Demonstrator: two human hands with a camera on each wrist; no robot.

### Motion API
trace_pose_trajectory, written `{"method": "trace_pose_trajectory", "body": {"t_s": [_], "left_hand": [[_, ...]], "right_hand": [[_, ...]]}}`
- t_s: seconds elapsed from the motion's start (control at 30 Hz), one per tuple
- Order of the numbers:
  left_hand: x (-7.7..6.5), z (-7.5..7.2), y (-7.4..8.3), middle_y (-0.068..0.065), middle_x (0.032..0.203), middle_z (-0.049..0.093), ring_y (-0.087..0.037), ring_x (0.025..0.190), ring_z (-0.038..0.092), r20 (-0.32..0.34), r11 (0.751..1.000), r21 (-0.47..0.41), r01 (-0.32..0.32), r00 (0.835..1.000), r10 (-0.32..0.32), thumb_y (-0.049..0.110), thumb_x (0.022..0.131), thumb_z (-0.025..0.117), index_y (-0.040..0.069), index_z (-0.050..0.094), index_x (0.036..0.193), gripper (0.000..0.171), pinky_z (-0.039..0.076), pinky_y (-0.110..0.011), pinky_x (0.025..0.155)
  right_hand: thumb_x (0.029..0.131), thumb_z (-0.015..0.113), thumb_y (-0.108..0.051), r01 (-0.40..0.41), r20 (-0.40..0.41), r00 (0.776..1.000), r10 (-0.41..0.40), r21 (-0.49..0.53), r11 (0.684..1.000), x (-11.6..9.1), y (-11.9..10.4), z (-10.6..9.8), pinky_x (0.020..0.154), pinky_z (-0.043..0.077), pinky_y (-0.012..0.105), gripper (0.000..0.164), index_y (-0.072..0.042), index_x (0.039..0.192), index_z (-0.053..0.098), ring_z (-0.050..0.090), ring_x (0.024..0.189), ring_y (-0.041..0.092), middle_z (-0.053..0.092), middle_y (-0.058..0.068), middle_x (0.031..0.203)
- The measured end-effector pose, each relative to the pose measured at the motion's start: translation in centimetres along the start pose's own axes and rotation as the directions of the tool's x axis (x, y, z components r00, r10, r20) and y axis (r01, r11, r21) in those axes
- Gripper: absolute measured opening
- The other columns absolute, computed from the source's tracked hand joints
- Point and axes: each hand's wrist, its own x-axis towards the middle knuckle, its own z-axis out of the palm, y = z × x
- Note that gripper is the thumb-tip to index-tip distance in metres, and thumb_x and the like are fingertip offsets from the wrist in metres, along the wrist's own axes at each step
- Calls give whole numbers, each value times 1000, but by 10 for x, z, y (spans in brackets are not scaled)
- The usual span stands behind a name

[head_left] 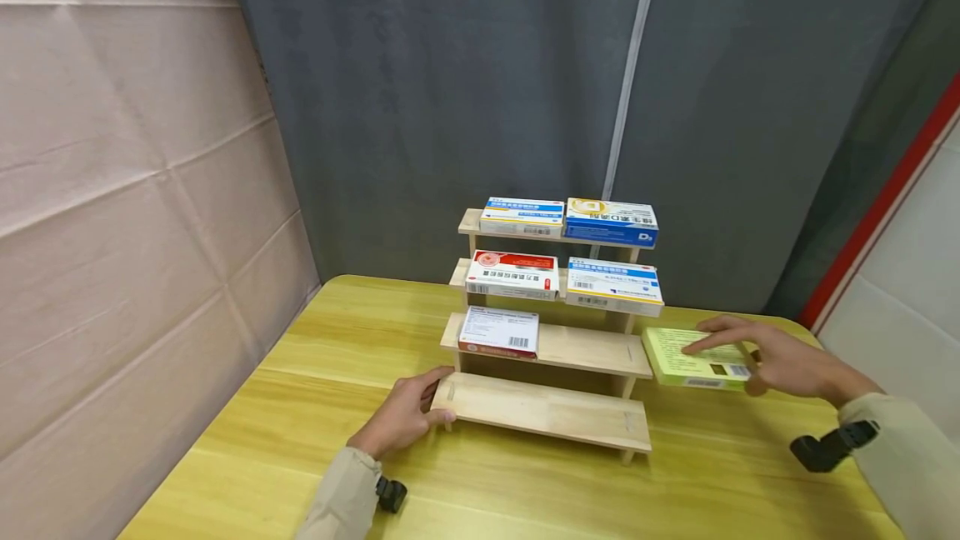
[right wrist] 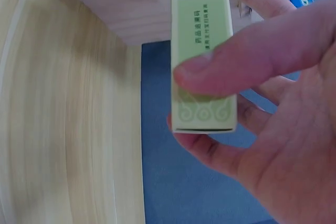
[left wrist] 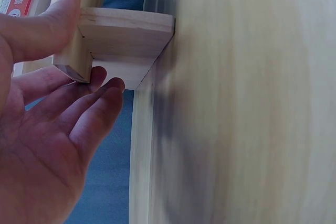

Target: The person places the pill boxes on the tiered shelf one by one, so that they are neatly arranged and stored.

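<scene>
My right hand point(head_left: 787, 361) holds a light green medicine box point(head_left: 693, 357) just right of the stepped wooden rack point(head_left: 540, 408). In the right wrist view the thumb lies across the narrow side of that box point(right wrist: 202, 35), with fingers round its other faces. At the rack's lower left end is my left hand point(head_left: 405, 411), gripping the bottom step. The left wrist view shows the thumb on one side of the step's end point(left wrist: 126, 22) and curled fingers on the other. A white box with a dark red edge point(head_left: 498, 330) lies on the step above.
Higher up, a red and white box point(head_left: 512, 273) sits beside a blue and white box point(head_left: 615, 283). The top step bears another blue and white box point(head_left: 522, 215) and a vitamin D box point(head_left: 611, 221). The rack stands on a yellow wooden table point(head_left: 300, 407) before a grey curtain point(head_left: 450, 90).
</scene>
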Motion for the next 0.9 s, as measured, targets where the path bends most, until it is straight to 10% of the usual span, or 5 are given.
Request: {"method": "trace_pose_trajectory", "body": {"t_s": [0.17,0.37,0.6,0.9], "left_hand": [[0,0,0,-25,153,46,-36,137,52,1,1000,10,0,1000,0,17,94,70,3,40,153,68,52,-41,109],[0,0,1,-25,153,46,-36,137,53,1,1000,10,2,1000,-2,18,94,70,3,40,153,68,52,-41,109],[0,0,1,-24,153,46,-36,138,52,2,1000,1,8,1000,-8,19,94,70,4,40,153,68,52,-41,109],[-1,0,-1,-24,153,46,-37,138,52,3,1000,-6,8,1000,-8,19,94,70,4,40,153,68,52,-41,110]], "right_hand": [[51,71,7,28,-16,999,-28,11,1000,2,-6,3,81,53,56,81,-30,122,72,37,121,-6,53,19,143],[55,76,4,38,-19,999,-38,38,999,6,-15,6,81,54,65,75,-31,121,73,45,127,25,51,22,144],[58,77,7,104,-48,994,-102,41,994,11,-27,15,79,56,57,74,-31,121,72,33,121,-13,51,20,144],[64,84,2,161,-85,983,-162,-22,987,21,-49,28,88,58,55,67,-33,120,72,50,127,41,56,16,142]]}}
